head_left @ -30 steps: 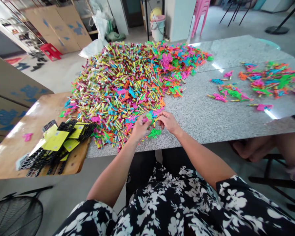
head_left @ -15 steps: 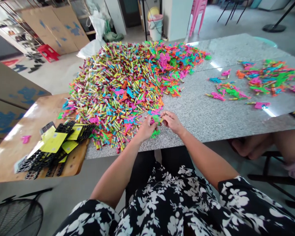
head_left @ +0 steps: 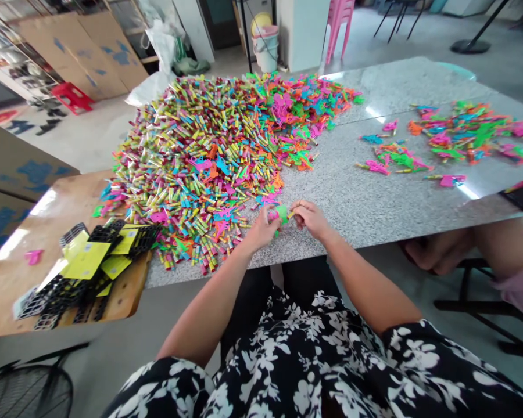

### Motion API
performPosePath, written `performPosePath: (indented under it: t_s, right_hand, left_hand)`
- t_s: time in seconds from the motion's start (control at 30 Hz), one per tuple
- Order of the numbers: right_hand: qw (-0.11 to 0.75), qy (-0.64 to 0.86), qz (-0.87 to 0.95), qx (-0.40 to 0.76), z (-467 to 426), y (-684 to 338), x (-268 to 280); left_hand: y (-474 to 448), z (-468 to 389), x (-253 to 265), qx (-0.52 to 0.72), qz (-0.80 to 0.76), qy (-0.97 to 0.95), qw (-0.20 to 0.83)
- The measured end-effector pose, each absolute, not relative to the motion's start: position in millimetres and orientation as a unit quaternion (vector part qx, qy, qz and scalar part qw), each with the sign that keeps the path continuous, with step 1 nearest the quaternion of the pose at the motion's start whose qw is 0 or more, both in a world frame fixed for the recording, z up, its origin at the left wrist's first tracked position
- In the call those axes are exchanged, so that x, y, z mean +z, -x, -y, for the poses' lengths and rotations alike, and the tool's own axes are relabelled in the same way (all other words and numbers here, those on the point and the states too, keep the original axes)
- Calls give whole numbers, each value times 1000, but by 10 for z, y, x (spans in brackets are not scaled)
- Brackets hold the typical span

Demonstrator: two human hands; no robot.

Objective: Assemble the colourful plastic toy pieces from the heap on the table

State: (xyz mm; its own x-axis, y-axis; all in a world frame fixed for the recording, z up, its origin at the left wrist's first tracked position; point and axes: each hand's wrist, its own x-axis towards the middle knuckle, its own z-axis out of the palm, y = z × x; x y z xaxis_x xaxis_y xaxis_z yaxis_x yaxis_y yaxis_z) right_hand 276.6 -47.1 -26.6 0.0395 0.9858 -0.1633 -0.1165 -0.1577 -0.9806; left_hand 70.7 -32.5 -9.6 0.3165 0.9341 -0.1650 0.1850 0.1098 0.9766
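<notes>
My left hand (head_left: 262, 227) is closed around a small green plastic toy gun (head_left: 281, 213), with a bit of pink showing by the thumb. Close on its right, my right hand (head_left: 310, 220) pinches a thin yellow tube (head_left: 292, 214) at the toy gun's end. Whether the tube sits inside the toy gun is too small to tell. Both hands are just above the speckled grey tabletop (head_left: 331, 191), near its front edge. Beyond them rises a big heap of small yellow and red tubes (head_left: 187, 133), mixed with colourful toy guns (head_left: 283, 107).
Several toy guns with tubes attached (head_left: 475, 136) lie in a loose group at the right. On a wooden board (head_left: 126, 296) at the left are black plastic racks (head_left: 91, 284) with yellow cards (head_left: 86, 260). Another person's leg (head_left: 497, 249) shows at the right.
The view has shifted slightly. My hands stay close together, and the green toy gun has turned a little in my left hand. My right-hand fingers are still at the yellow tube.
</notes>
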Motion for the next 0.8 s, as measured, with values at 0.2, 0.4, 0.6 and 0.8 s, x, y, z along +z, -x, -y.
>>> performPosePath:
  t_s: [0.2,0.4,0.6,0.8]
  right_hand:
    - [709,570,200,365,146,-3372,-249]
    - [339,649,552,399,173,-2696,-271]
    - [68,674,683,273,57,-1889,-216]
    - [71,670,640,370,-151,-1907,-159]
  left_hand:
    - [-231,332,-75,259,-563,-693,368]
    - [-192,527,-130,217,-576,-722,316]
    - [-256,476,-103,211,-594,-683,369]
    - [-16,436,-54,303,-572,-620,442]
